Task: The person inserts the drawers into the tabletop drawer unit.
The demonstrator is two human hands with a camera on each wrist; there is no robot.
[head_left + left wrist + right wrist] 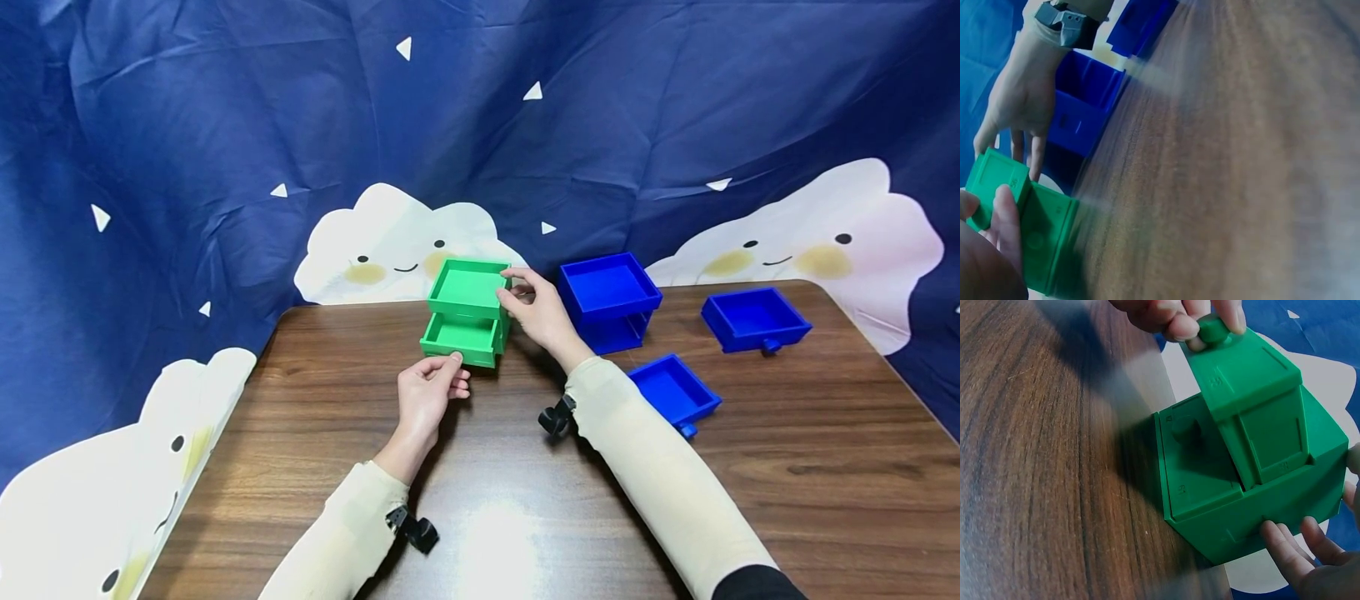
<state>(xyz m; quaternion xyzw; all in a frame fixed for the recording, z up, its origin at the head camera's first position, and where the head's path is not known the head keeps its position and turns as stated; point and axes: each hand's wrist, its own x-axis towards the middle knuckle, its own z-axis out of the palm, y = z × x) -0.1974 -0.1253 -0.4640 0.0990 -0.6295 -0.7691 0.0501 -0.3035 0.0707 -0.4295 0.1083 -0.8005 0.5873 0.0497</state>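
A small green drawer cabinet with a tray-like top stands near the table's back edge. Its upper green drawer is pulled partway out, while the lower green drawer sits in the cabinet. My left hand pinches the round knob of the upper drawer between thumb and fingers. At the cabinet's right side, my right hand holds its top edge, and some fingertips touch the side wall. No contents show in the pulled-out drawer.
Right of the green cabinet stands a blue cabinet with open drawer slots. Two loose blue drawers with knobs lie farther right: one nearer drawer beside my right forearm, one farther drawer. A blue cloth hangs behind the wooden table.
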